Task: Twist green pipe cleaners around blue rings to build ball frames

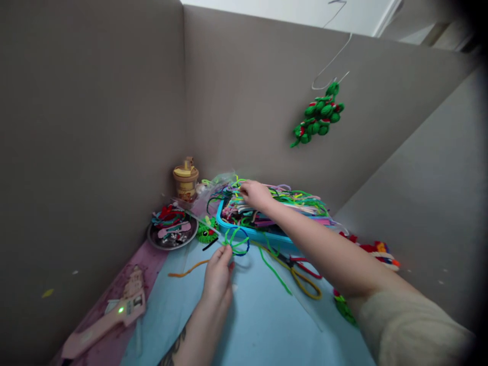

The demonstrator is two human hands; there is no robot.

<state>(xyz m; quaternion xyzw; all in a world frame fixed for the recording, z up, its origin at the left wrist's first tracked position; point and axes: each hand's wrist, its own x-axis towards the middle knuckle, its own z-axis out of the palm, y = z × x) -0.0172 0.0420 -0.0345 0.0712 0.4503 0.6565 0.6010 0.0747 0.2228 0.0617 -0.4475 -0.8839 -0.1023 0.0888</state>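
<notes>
My left hand pinches a small piece made of looped green and blue pipe cleaners just above the light blue mat. My right hand reaches into a blue tray heaped with pipe cleaners of many colours; its fingers are curled among the strands at the tray's far left. What they grip is hidden in the heap.
A round metal dish of scraps sits left of the tray, beside a green fuzzy figure and a yellow jar. A pink glue gun lies front left. Scissors and loose orange and green stems lie on the mat. Green ornaments hang on the wall.
</notes>
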